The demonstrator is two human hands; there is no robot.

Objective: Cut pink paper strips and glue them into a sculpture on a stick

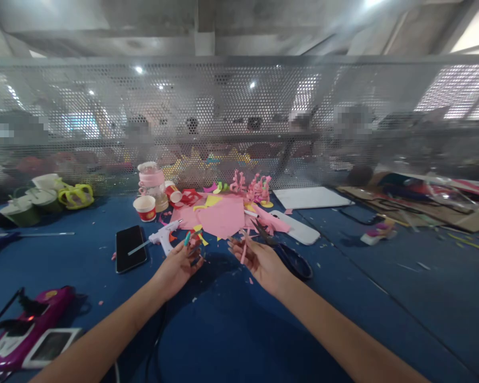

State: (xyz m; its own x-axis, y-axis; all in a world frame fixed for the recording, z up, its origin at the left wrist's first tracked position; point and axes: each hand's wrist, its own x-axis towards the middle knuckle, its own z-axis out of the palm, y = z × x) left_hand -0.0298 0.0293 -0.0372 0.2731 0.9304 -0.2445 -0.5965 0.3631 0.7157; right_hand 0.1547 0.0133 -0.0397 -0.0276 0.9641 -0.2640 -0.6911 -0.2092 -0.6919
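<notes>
My left hand [180, 266] is closed round a small piece with teal and reddish parts [188, 239], too small to make out fully. Between the fingers of my right hand [261, 260] is a narrow pink paper strip [244, 252]. The two hands are apart above the blue table. Just beyond them lie pink paper sheets [223, 215] with yellow scraps on and around them. A white glue gun [165, 236] rests beside my left hand, its glue stick reaching over a black phone [130, 247]. Dark-handled scissors [291, 259] lie by my right hand.
Behind the sheets are a paper cup [146, 208], a pink-lidded jar [154, 186] and curled pink paper pieces [259, 187]. A white board [311, 198] lies at back right. At lower left sits a purple power strip [43, 319]. A perforated metal screen [223, 111] borders the table.
</notes>
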